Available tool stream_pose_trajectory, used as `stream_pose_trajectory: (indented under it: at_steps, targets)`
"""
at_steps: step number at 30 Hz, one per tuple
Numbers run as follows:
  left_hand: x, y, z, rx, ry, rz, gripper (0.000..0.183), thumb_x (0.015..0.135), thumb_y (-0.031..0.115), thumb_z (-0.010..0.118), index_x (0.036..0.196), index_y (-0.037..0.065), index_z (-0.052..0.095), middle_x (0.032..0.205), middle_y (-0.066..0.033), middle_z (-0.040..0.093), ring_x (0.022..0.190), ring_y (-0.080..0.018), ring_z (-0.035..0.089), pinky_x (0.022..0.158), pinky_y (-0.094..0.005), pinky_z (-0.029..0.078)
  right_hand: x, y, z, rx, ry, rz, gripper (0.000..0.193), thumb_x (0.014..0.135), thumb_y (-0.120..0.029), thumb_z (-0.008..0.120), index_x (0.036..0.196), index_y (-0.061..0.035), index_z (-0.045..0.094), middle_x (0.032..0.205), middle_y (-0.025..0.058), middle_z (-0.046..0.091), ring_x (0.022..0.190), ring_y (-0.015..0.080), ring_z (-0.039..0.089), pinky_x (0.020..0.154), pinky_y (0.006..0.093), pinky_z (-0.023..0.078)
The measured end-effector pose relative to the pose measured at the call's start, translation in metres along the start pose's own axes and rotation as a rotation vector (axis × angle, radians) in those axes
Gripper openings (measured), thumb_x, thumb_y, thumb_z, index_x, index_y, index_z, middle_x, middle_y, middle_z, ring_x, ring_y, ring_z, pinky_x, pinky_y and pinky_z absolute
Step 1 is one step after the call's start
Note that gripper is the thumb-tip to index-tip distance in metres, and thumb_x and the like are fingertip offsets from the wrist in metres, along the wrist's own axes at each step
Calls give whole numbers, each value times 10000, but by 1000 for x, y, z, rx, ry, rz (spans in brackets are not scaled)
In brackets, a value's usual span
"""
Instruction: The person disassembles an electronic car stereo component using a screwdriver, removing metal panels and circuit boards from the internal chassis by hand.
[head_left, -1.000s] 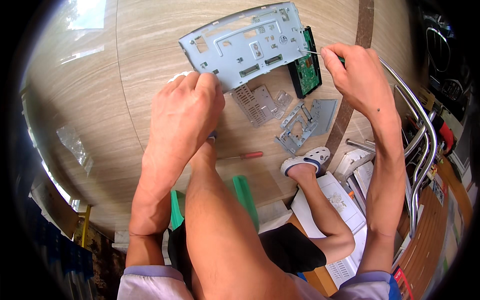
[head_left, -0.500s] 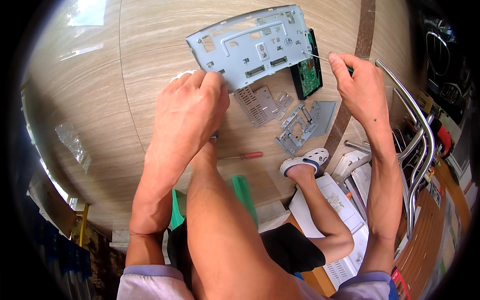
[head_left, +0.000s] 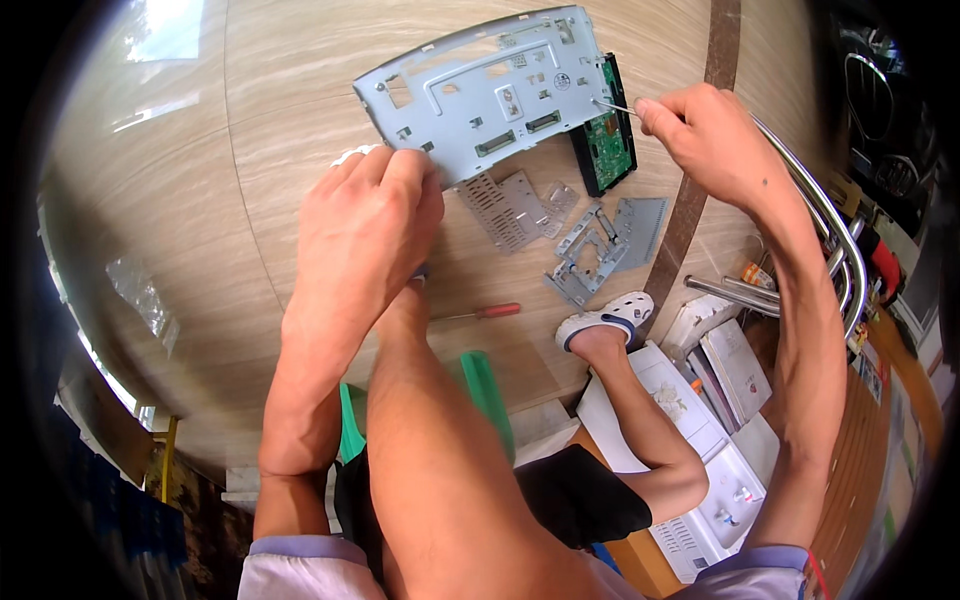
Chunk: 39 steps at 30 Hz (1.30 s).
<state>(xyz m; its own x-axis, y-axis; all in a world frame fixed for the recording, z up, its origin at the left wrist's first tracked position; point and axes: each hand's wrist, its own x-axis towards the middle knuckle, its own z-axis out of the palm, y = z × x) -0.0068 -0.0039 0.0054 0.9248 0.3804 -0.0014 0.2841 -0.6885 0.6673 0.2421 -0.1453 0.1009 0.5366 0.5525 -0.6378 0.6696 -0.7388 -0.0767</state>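
A light grey metal panel [head_left: 465,125] with cut-outs and connector slots is held up over the floor, its long side tilted. My left hand [head_left: 365,225] is closed on its near left corner. My right hand [head_left: 712,140] is wrapped round a screwdriver [head_left: 617,107]; the handle is hidden in the fist. The thin shaft points left, and its tip meets the panel near the right edge. Behind that edge, partly covered by the panel, is a green circuit board in a black frame [head_left: 606,150].
Perforated metal plates [head_left: 500,205] and a metal bracket [head_left: 590,255] lie on the tiled floor. A red-handled screwdriver [head_left: 497,310] rests near my feet. Bent chrome tubes [head_left: 850,270] stand at the right, above a white plastic casing [head_left: 715,470]. Clear plastic film [head_left: 143,300] lies left.
The panel and my left hand have shifted slightly left in the picture. My right wrist and forearm have swung outward to the right, while the screwdriver tip stays at the panel's right edge.
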Motion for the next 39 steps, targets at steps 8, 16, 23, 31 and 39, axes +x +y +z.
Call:
stream_pose_trajectory:
  at_steps: [8, 16, 23, 31, 39]
  targets:
    - [-1, 5, 0, -68, -38, -106, 67, 797, 29, 683, 824, 29, 622, 782, -125, 621, 763, -319, 616, 693, -416, 523, 22, -6, -2, 51, -142, 119, 292, 776, -185, 508, 630, 68, 503, 572, 212, 510, 540, 305, 508, 614, 479, 445]
    - [-3, 4, -1, -93, -59, -85, 87, 807, 11, 688, 859, 21, 618, 786, -132, 600, 772, -323, 592, 690, -418, 508, 27, -14, -12, 81, -181, 159, 297, 826, -201, 588, 705, 67, 629, 535, 92, 468, 495, 196, 430, 513, 407, 387]
    - [-3, 6, 0, -93, -57, -88, 96, 818, 15, 699, 879, 23, 624, 779, -121, 589, 764, -312, 586, 680, -414, 505, 21, -12, -7, -112, -115, -18, 296, 803, -169, 594, 679, 90, 665, 689, 305, 635, 682, 456, 652, 686, 490, 532]
    - [-5, 5, 1, -64, -27, -76, 115, 815, 11, 701, 899, 28, 625, 788, -114, 588, 761, -304, 587, 678, -408, 509, 9, -6, 2, -475, 17, -411, 141, 742, -96, 642, 714, 33, 691, 696, 239, 667, 659, 396, 684, 622, 469, 557]
    - [-2, 4, 0, 32, -15, 0, 85, 794, 24, 684, 835, 38, 611, 758, -97, 588, 740, -284, 593, 667, -396, 502, 8, -1, 1, -741, 131, -710, 106, 768, -129, 640, 736, -40, 688, 708, 145, 704, 645, 321, 707, 567, 422, 547]
